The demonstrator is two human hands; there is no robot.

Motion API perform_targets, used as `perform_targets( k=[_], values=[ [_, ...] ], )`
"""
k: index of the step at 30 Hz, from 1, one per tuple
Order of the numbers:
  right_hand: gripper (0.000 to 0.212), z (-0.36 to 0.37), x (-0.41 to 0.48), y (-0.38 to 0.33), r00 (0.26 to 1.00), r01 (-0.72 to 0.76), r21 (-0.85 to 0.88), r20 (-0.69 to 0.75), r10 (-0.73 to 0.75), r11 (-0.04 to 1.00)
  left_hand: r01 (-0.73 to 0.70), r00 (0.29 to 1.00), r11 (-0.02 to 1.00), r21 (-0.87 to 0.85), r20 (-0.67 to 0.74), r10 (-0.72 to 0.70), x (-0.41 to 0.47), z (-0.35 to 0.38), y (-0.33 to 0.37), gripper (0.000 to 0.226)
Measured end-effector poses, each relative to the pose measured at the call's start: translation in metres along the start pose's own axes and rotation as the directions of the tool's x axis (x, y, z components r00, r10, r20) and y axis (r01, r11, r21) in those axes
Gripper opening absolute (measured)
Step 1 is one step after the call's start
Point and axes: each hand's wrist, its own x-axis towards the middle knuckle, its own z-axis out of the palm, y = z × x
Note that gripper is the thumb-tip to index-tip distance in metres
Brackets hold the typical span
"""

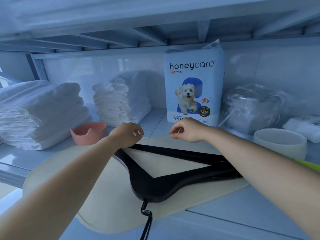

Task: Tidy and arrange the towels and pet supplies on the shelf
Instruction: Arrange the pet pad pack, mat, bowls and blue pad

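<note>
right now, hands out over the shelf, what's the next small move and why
Probably drop the left hand and right hand onto the far edge of the cream mat and pinch it: both hover above that edge, holding nothing, and the black hangers lie on the mat, so move it gently.

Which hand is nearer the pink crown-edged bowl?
Left. The left hand is just right of the pink crown-edged bowl; the right hand is farther right, before the white honeycare pack.

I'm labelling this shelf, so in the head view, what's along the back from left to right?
Stack of folded white towels, smaller stack of white cloths, honeycare pack, clear plastic bag, white packet.
</note>
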Motion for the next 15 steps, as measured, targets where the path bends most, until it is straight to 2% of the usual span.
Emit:
perform_targets(
  k=[7, 12, 15],
  values=[
    [0.029, 0.008, 0.038, 0.008, 0.989, -0.093, -0.190, 0.098, 0.113, 0.977, -0.019, 0.992, 0.994, 0.110, 0.126, 0.005, 0.043, 0.007, -0.023, 0.019],
    [0.036, 0.019, 0.059, 0.003, 0.980, -0.104, -0.233, 0.142, 0.140, 0.967, -0.055, 0.965, 0.985, 0.166, 0.262, 0.009, 0.052, 0.012, -0.038, 0.036],
    [0.041, 0.027, 0.070, -0.001, 0.972, -0.099, -0.259, 0.181, 0.149, 0.961, -0.074, 0.960, 0.986, 0.147, 0.279, 0.030, 0.057, 0.016, -0.044, 0.039]
  ],
)
